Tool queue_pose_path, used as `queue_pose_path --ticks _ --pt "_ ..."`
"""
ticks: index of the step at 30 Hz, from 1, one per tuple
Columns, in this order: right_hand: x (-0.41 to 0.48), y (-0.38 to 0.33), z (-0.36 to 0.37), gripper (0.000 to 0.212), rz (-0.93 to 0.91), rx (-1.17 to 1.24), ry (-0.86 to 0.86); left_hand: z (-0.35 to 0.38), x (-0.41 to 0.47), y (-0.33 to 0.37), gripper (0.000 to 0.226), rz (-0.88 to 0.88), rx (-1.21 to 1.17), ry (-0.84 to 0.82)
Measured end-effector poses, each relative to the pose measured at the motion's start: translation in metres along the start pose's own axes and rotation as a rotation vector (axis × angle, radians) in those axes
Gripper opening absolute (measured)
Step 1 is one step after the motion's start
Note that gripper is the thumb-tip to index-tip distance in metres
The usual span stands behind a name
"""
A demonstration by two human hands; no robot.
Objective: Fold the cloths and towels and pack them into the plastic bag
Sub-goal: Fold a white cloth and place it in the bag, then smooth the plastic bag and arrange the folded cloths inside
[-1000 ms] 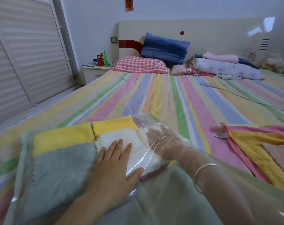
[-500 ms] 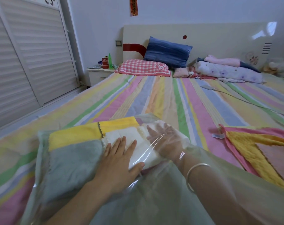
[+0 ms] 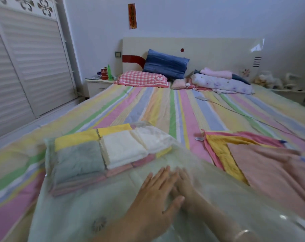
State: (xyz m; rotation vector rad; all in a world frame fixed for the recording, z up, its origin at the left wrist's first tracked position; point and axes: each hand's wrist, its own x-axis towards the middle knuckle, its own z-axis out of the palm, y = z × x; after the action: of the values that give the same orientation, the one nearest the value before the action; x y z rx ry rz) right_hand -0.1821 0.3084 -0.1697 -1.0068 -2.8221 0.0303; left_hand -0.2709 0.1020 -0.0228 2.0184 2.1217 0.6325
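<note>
A clear plastic bag (image 3: 82, 212) lies on the striped bed and holds folded cloths: a grey one (image 3: 78, 161), a white one (image 3: 123, 149), a yellow one (image 3: 76, 140) and pink ones underneath. My left hand (image 3: 153, 198) rests flat on top of the bag, fingers straight. My right hand (image 3: 185, 187) is inside the bag, seen through the plastic, fingers straight beside the left hand and apart from the stack. To the right, unfolded pink and yellow cloths (image 3: 253, 158) lie spread on the bed.
Pillows (image 3: 165, 65) and folded bedding (image 3: 221, 81) lie at the headboard. A nightstand (image 3: 97, 84) with a can and bottle stands at the far left, next to the louvred wardrobe doors (image 3: 26, 67). A thin cable (image 3: 235, 110) runs across the bed's right side.
Both hands have drawn back toward me, away from the folded stack. The right hand slid back inside the bag; the left hand moved off the white cloth onto bare plastic.
</note>
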Motion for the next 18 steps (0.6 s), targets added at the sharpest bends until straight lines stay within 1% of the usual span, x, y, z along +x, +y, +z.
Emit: queue_pose_path --ticks 2,4,6,8,10,11,12,13,14,15,17,18 --pt "-0.041 -0.011 -0.033 0.058 -0.048 0.014 -0.088 0.011 -0.017 0.021 0.107 0.000 0.000 -0.038" --pt "-0.086 -0.025 -0.071 0.057 -0.065 0.090 -0.095 0.023 -0.030 0.033 0.109 -0.041 0.033 -0.060" --pt "-0.124 -0.030 -0.090 0.054 -0.100 0.115 -0.043 0.039 -0.041 0.035 0.110 -0.095 0.090 -0.069" --pt "-0.163 -0.031 -0.104 0.048 -0.083 0.067 -0.065 0.051 -0.052 0.034 0.099 -0.105 0.213 -0.074" --pt "-0.197 -0.034 -0.125 0.047 -0.075 0.016 -0.015 0.062 -0.065 0.034 0.078 -0.155 0.305 -0.178" --pt "-0.214 -0.034 -0.133 0.043 -0.096 -0.001 0.027 0.069 -0.070 0.031 0.072 -0.162 0.343 -0.208" --pt "-0.228 -0.033 -0.142 0.040 -0.130 0.048 -0.004 0.074 -0.074 0.028 0.070 -0.158 0.369 -0.240" --pt "-0.240 -0.031 -0.152 0.050 -0.152 0.101 -0.039 0.076 -0.077 0.026 0.069 -0.148 0.393 -0.231" --pt "-0.253 -0.028 -0.158 0.057 -0.184 0.149 -0.032 0.074 -0.078 0.028 0.066 -0.135 0.423 -0.202" --pt "-0.265 -0.024 -0.162 0.056 -0.180 0.183 -0.026 0.072 -0.078 0.031 0.062 -0.136 0.441 -0.163" --pt "-0.287 -0.014 -0.166 0.037 -0.147 0.241 0.029 0.067 -0.077 0.050 0.058 -0.132 0.406 -0.057" --pt "-0.297 -0.010 -0.172 0.027 -0.103 0.278 0.075 0.067 -0.078 0.063 0.058 -0.111 0.338 0.004"
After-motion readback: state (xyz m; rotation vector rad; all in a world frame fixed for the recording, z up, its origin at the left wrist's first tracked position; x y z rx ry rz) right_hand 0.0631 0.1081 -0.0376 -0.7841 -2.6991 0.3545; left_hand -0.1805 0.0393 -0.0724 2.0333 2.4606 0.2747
